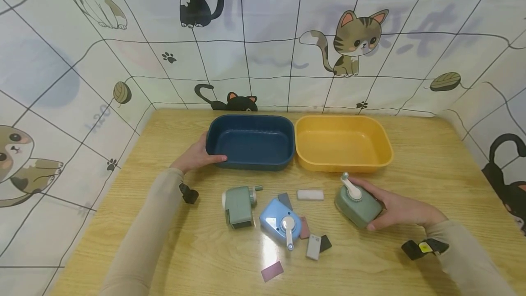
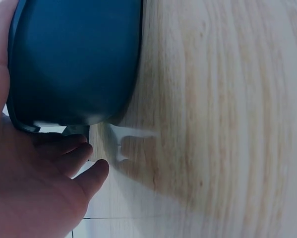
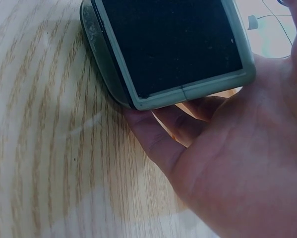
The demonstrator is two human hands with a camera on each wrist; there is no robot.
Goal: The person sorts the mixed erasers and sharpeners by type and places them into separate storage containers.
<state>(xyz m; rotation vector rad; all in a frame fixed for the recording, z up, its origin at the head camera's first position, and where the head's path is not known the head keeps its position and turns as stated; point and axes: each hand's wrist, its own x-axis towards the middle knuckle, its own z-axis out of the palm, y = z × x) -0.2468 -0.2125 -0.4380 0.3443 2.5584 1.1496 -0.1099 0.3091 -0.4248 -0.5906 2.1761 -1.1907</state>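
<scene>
Navy bin smooth plastic; tabletop wood-grained, glossy.

We stretch our 2 arms forward, well apart; our left hand extends its thumb, our right hand grips with curled fingers.
</scene>
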